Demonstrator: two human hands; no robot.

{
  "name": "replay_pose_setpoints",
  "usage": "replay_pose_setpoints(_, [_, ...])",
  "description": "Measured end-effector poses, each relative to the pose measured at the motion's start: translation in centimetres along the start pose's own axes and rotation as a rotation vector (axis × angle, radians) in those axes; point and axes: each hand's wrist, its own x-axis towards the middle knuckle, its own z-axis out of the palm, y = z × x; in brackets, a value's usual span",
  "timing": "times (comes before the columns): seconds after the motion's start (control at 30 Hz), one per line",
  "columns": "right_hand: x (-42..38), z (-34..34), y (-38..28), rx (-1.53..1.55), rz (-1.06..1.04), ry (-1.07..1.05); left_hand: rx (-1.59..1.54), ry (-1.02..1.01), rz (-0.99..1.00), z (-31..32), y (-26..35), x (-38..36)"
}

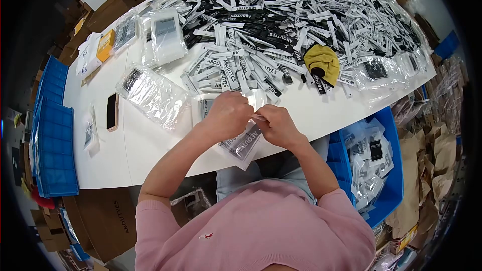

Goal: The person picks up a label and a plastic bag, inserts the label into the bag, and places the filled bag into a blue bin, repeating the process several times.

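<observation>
Both hands meet at the table's front edge over a small clear plastic bag (pixel 243 146) with dark printed lettering. My left hand (pixel 228 115) is closed, its fingertips at the bag's upper edge. My right hand (pixel 279 127) pinches the same edge from the other side, fingers curled. Below the hands the bag hangs tilted past the table edge. What lies inside the pinches is partly hidden by the fingers. Just behind the hands is a pile of black and white printed strips (pixel 236 70) marked ABOUTYES.
Stacked clear bags (pixel 155 98) lie to the left, near a phone (pixel 113 112). A yellow cloth item (pixel 322 64) rests on the large strip heap (pixel 301 15). At the right, a blue bin (pixel 395 170) holds filled packets. Blue crates (pixel 54 145) stand at the left edge.
</observation>
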Motion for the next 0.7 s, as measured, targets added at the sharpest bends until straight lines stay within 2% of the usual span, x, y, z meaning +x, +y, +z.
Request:
replay_pose_setpoints(0.13, [-1.6,-1.4,0.1,0.019,0.131,0.018,-0.073,-0.027,-0.024,0.1,0.3,0.6])
replay_pose_setpoints(0.2, [-3.1,-3.5,1.0,0.008,0.116,0.056,-0.222,-0.204,-0.282,0.3,0.2,0.7])
replay_pose_setpoints(0.27, [-6.0,-8.4,2.9,-0.069,0.216,0.018,-0.24,-0.137,-0.342,1.9,-2.0,-0.7])
replay_pose_setpoints(0.3, [-8.0,-11.6,4.0,-0.006,0.36,0.049,-0.201,-0.226,-0.413,1.5,-2.8,-1.4])
replay_pose_setpoints(0.37, [-13.3,-18.0,7.3,-0.247,0.67,0.139,-0.17,-0.146,-0.391,2.7,-4.4,-4.4])
replay_pose_setpoints(0.4, [-14.7,-19.6,7.5,-0.576,0.598,0.284,-0.146,-0.074,-0.381,3.2,-4.8,-5.5])
replay_pose_setpoints(0.43, [-15.1,-20.4,6.8,-0.905,0.515,0.422,-0.217,-0.15,-0.407,2.8,-4.3,-5.7])
replay_pose_setpoints(0.47, [-14.3,-20.3,7.2,-1.056,0.564,0.498,-0.222,-0.147,-0.401,3.4,-3.9,-5.7])
replay_pose_setpoints(0.53, [-10.0,-17.1,8.7,-0.577,0.517,0.681,-0.191,0.011,-0.297,5.1,-3.0,-5.5])
replay_pose_setpoints(0.6, [-4.6,-12.5,9.2,-0.53,0.235,0.403,-0.132,0.02,-0.257,6.5,-2.4,-5.2])
replay_pose_setpoints(0.63, [-1.9,-10.3,9.8,-0.446,0.12,0.339,-0.075,0.031,-0.219,7.1,-2.4,-5.2])
replay_pose_setpoints(0.67, [1.0,-8.8,10.5,-0.521,0.047,0.235,-0.069,0.035,-0.22,7.5,-2.7,-5.6])
replay_pose_setpoints(0.7, [3.6,-7.2,11.9,-0.613,0.035,0.22,-0.086,0.073,-0.188,7.9,-3.0,-6.2])
